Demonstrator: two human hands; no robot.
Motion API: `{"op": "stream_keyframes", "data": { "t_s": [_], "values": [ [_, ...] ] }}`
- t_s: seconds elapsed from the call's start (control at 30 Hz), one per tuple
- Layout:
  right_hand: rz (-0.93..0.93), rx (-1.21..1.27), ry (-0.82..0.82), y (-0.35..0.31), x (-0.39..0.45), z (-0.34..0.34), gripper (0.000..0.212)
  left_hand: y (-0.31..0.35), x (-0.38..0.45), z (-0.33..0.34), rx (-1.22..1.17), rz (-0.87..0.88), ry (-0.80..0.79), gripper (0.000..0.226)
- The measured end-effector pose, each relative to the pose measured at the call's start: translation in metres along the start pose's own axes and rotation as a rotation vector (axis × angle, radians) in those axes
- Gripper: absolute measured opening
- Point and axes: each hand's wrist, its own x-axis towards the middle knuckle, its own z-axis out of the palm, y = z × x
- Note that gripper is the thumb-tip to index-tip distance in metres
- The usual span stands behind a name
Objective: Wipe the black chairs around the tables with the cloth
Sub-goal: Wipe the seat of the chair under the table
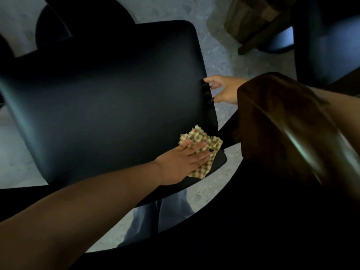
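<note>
— On the left, what's under my hands?

— The smooth black padded chair seat [101, 94], stiff, slick, likely heavy. My left hand [183, 164] lies flat, fingers straight, pressing the soft green-checked woven cloth [202, 151] onto its near-right corner.

— And the right?

— My right hand [222, 88] curls round the seat's right edge, steadying it. I'd keep hold there.

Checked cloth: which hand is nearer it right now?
Left. The left hand lies flat on the checked cloth, pressing it onto the black chair. The right hand grips the chair's edge, apart from it.
</note>
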Motion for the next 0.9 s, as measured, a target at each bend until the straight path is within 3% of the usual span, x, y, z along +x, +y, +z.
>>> {"op": "stream_keyframes", "data": {
  "t_s": [0.13,0.23,0.33,0.43,0.5,0.6,0.67,0.77,0.9],
  "values": [
    [-0.128,-0.423,-0.017,-0.023,-0.005,-0.036,0.066,-0.020,-0.021,0.004,0.124,0.228,-0.036,0.067],
    [-0.186,-0.557,0.003,-0.049,-0.006,-0.062,0.065,-0.053,-0.048,0.002,0.185,0.369,-0.142,0.063],
    [-0.225,-0.623,0.020,-0.080,0.002,-0.070,0.063,-0.107,-0.086,-0.005,0.236,0.378,-0.184,0.063],
    [-0.209,-0.635,0.028,-0.106,0.014,-0.067,0.063,-0.176,-0.127,-0.035,0.194,0.171,0.142,0.053],
    [-0.199,-0.607,0.045,-0.118,0.021,-0.062,0.062,-0.219,-0.148,-0.048,0.050,-0.163,0.308,0.041],
    [-0.176,-0.539,0.119,-0.129,0.034,-0.055,0.056,-0.265,-0.144,-0.055,-0.155,-0.749,0.312,0.055],
    [-0.128,-0.504,0.165,-0.129,0.043,-0.049,0.053,-0.275,-0.117,-0.055,-0.278,-1.014,0.249,0.055],
    [-0.075,-0.398,0.247,-0.122,0.054,-0.044,0.051,-0.264,-0.056,-0.053,-0.345,-1.066,0.247,0.056],
    [-0.043,-0.266,0.415,-0.121,0.061,-0.046,0.046,-0.208,0.009,-0.064,-0.367,-0.805,0.428,0.055]
  ]
}}
